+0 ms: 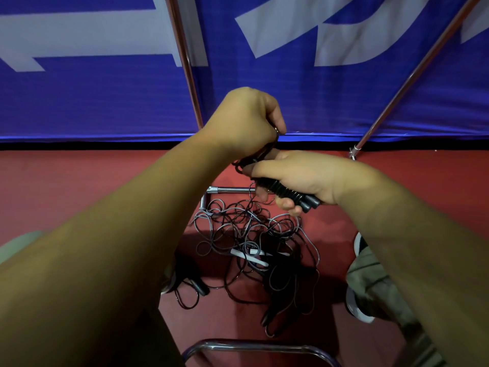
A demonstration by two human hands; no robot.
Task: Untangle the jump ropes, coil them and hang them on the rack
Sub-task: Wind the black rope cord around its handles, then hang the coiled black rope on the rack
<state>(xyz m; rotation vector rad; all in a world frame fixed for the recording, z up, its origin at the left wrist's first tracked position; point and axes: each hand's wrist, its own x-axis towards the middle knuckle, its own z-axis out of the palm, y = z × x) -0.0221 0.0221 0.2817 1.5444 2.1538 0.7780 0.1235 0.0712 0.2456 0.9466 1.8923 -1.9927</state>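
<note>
Left hand (243, 120): fist curled tight round loops of thin dark cord, sitting just above the right hand and touching it.
Right hand (299, 173): fingers wrapped round a pair of black ribbed handles (288, 193). Their butt ends poke out past the heel of the palm.
One jump rope is therefore in the grip, apparently mid-coil. The turn count is hidden inside the fist.

Directly below the grip, on the red floor, is the tangle of ropes (254, 239): black and grey cords knotted together, with a white handle (250, 256) among them.

Progress (judgement): early. One rope is freed, the bulk is unsorted, and no coil shows on the chrome rack poles (185, 62) behind the grip.

Writing: the blue banner (105, 102) behind the grip bears large white letter shapes, cropped and unreadable. No brand is legible on the handles.
</note>
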